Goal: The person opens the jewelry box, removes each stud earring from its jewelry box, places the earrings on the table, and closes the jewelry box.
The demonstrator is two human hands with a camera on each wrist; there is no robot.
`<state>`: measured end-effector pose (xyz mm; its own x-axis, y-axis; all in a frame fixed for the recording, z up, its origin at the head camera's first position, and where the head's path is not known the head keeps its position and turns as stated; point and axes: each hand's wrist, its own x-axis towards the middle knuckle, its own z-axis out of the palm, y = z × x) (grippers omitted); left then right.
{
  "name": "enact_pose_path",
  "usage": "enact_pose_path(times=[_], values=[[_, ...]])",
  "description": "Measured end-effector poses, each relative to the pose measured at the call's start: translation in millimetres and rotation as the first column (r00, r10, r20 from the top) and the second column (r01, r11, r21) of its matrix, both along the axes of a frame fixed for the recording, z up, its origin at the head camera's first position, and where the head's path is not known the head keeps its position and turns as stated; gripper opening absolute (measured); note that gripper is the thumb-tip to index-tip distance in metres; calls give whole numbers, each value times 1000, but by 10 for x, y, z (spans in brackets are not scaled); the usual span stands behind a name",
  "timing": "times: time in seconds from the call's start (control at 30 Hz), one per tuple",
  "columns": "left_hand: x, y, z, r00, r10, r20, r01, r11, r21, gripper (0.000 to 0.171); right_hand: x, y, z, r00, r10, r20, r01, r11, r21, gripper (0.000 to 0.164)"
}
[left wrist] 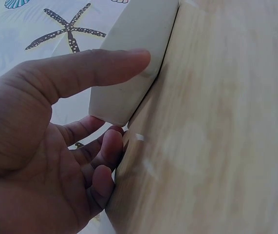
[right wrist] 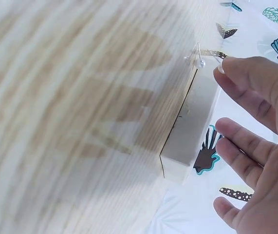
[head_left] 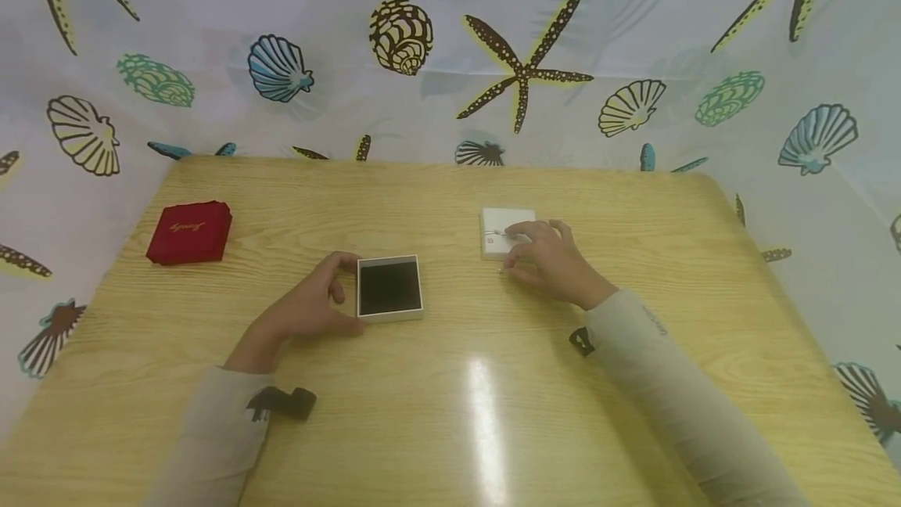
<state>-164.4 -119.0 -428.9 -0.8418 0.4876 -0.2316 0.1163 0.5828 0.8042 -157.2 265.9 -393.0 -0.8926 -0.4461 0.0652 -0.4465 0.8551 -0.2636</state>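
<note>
My left hand (head_left: 313,303) holds the left side of an open white box (head_left: 389,318) with a dark lining, thumb at its near corner and a finger at the far one. In the left wrist view, the thumb lies along the pale wall (left wrist: 129,92) of the box. My right hand (head_left: 552,260) is over a white box lid (head_left: 497,217) marked with a small red stamp. Its thumb and forefinger pinch a small pearl earring (right wrist: 200,63), a thin metal stem with shiny beads, at the lid's near edge. The other fingers are spread.
A red box (head_left: 190,233) with gold lettering sits at the far left of the wooden table (head_left: 450,429). A white cloth (head_left: 338,22) printed with shells and starfish hangs behind the table and along its sides. Black straps (head_left: 285,403) are on both wrists.
</note>
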Motion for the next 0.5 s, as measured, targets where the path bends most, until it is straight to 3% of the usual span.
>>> enact_pose_path(times=[0.5], values=[[-1,1,-1,1000,5,17,-6,1000,6,94,-30,-67,-17,1000,-15,12,15,998,55,8]])
